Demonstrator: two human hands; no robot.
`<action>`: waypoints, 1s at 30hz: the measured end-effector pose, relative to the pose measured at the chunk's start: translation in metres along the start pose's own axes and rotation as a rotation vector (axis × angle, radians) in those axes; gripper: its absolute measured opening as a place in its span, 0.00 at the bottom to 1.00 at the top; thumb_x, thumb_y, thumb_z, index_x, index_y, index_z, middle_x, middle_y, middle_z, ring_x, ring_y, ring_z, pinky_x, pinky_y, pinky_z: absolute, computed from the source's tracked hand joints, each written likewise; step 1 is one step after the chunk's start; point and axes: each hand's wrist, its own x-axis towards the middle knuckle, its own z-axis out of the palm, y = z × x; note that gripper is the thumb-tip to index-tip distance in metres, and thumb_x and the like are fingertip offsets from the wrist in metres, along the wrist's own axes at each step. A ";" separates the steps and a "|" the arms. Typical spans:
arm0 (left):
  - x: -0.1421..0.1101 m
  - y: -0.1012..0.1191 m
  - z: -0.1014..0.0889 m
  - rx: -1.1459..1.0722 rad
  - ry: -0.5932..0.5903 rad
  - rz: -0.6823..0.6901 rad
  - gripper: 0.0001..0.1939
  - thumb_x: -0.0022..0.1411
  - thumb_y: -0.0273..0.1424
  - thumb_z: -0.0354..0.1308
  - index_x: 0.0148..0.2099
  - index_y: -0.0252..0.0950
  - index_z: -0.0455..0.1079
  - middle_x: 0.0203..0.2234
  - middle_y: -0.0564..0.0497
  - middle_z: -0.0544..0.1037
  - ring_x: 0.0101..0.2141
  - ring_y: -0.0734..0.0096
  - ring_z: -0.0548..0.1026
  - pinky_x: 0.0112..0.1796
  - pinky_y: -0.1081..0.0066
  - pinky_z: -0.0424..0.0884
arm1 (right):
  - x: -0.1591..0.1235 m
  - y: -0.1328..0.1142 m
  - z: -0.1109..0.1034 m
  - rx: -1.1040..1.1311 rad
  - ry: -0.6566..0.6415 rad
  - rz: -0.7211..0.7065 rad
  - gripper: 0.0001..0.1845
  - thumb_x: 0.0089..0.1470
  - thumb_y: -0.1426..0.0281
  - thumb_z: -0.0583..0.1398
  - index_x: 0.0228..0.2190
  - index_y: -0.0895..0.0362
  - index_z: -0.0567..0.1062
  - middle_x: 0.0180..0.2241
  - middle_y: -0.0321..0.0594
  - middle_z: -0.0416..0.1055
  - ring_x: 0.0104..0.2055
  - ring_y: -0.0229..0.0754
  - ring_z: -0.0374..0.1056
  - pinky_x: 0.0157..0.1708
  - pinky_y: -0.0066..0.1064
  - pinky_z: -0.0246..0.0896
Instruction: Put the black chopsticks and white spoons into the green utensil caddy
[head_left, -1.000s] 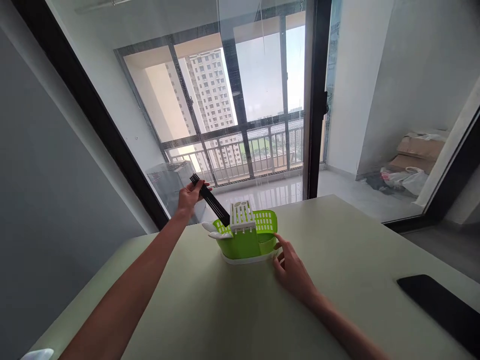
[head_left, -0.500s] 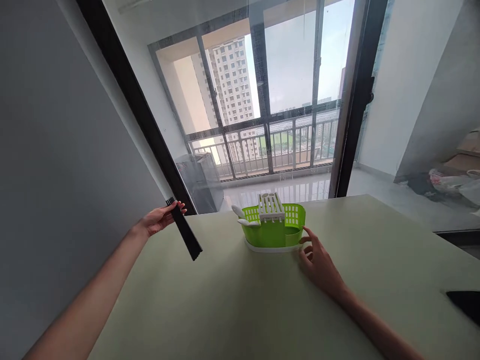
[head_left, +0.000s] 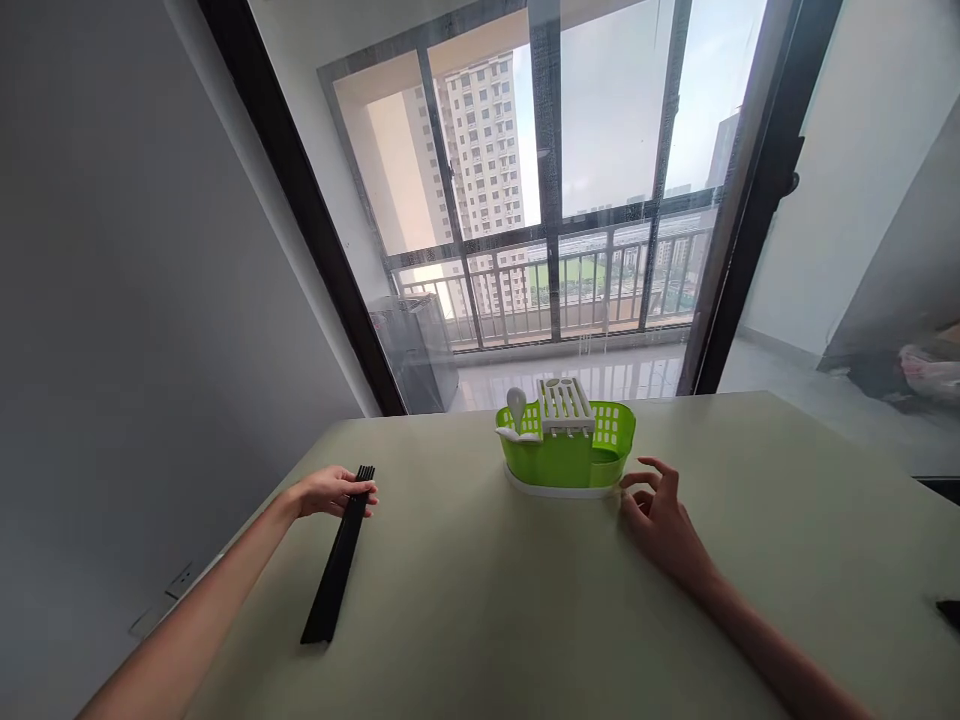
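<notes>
A bundle of black chopsticks (head_left: 337,570) slants down over the left part of the table, gripped near its upper end by my left hand (head_left: 334,491). The green utensil caddy (head_left: 559,462) stands on its white base near the table's far edge. One white spoon (head_left: 516,402) rises upright at the caddy's left end, and another white spoon (head_left: 517,436) lies across the rim there. A white slatted rack (head_left: 567,405) covers its middle. My right hand (head_left: 660,515) is at the caddy's right end, fingers bent and apart; whether the fingertips touch the base is unclear.
The pale green table (head_left: 525,610) reaches to a glass door with a dark frame (head_left: 750,230). A grey wall (head_left: 150,300) with a socket (head_left: 180,580) borders the left side. Part of a black object (head_left: 949,610) shows at the right edge.
My left hand has lowered, and the chopsticks have swung so their lower end points toward me and left. One spoon has gone from leaning left to upright. My right index finger has left the caddy's rim.
</notes>
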 end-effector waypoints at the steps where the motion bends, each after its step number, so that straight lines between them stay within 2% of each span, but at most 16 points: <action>1: 0.000 -0.002 0.002 0.028 -0.010 -0.010 0.37 0.33 0.55 0.77 0.39 0.33 0.79 0.47 0.37 0.83 0.45 0.46 0.83 0.45 0.61 0.78 | 0.000 0.000 0.000 -0.001 -0.004 0.003 0.30 0.61 0.54 0.56 0.57 0.51 0.51 0.44 0.42 0.72 0.30 0.42 0.73 0.31 0.35 0.71; 5: 0.005 -0.011 0.008 0.172 -0.017 -0.037 0.37 0.31 0.59 0.74 0.36 0.35 0.78 0.42 0.37 0.84 0.40 0.49 0.84 0.38 0.64 0.79 | 0.000 0.001 -0.001 -0.016 -0.019 0.008 0.30 0.61 0.55 0.56 0.57 0.51 0.51 0.44 0.42 0.72 0.31 0.42 0.74 0.32 0.36 0.71; 10: 0.020 -0.019 0.015 0.286 0.007 -0.066 0.31 0.31 0.55 0.74 0.30 0.35 0.76 0.32 0.41 0.85 0.31 0.56 0.83 0.29 0.69 0.76 | -0.001 0.001 -0.002 -0.039 -0.014 0.018 0.29 0.61 0.55 0.56 0.57 0.50 0.51 0.43 0.42 0.73 0.31 0.43 0.74 0.32 0.35 0.71; 13: 0.029 -0.024 0.018 0.351 0.054 -0.049 0.27 0.32 0.52 0.74 0.26 0.36 0.74 0.24 0.47 0.81 0.25 0.61 0.79 0.24 0.71 0.72 | -0.001 0.003 -0.004 -0.043 -0.022 0.017 0.29 0.61 0.55 0.56 0.56 0.50 0.52 0.43 0.42 0.73 0.31 0.43 0.74 0.32 0.35 0.71; 16: 0.034 -0.028 0.018 0.408 0.118 -0.005 0.25 0.32 0.50 0.74 0.22 0.37 0.69 0.17 0.54 0.73 0.22 0.67 0.74 0.21 0.74 0.67 | -0.001 0.005 -0.005 -0.043 -0.048 0.017 0.30 0.61 0.55 0.57 0.57 0.51 0.51 0.43 0.43 0.73 0.31 0.43 0.75 0.33 0.36 0.72; 18: 0.035 -0.030 0.018 0.427 0.133 0.014 0.25 0.33 0.50 0.73 0.21 0.37 0.67 0.16 0.55 0.71 0.22 0.68 0.72 0.21 0.75 0.66 | -0.001 0.007 -0.006 -0.043 -0.050 0.021 0.30 0.60 0.55 0.57 0.57 0.51 0.51 0.43 0.44 0.73 0.31 0.43 0.75 0.34 0.37 0.72; 23: 0.034 -0.033 0.020 0.440 0.129 0.024 0.26 0.32 0.51 0.72 0.24 0.37 0.70 0.20 0.54 0.74 0.25 0.67 0.74 0.23 0.75 0.69 | -0.001 0.009 -0.007 -0.052 -0.032 0.013 0.31 0.61 0.54 0.57 0.57 0.52 0.52 0.43 0.45 0.74 0.30 0.43 0.75 0.33 0.37 0.72; 30: 0.033 -0.027 0.021 0.501 0.139 0.021 0.28 0.29 0.53 0.73 0.20 0.37 0.65 0.17 0.52 0.71 0.23 0.66 0.72 0.21 0.71 0.72 | -0.002 0.009 -0.006 -0.045 -0.033 0.030 0.29 0.60 0.55 0.57 0.57 0.50 0.53 0.44 0.43 0.74 0.31 0.43 0.76 0.34 0.37 0.72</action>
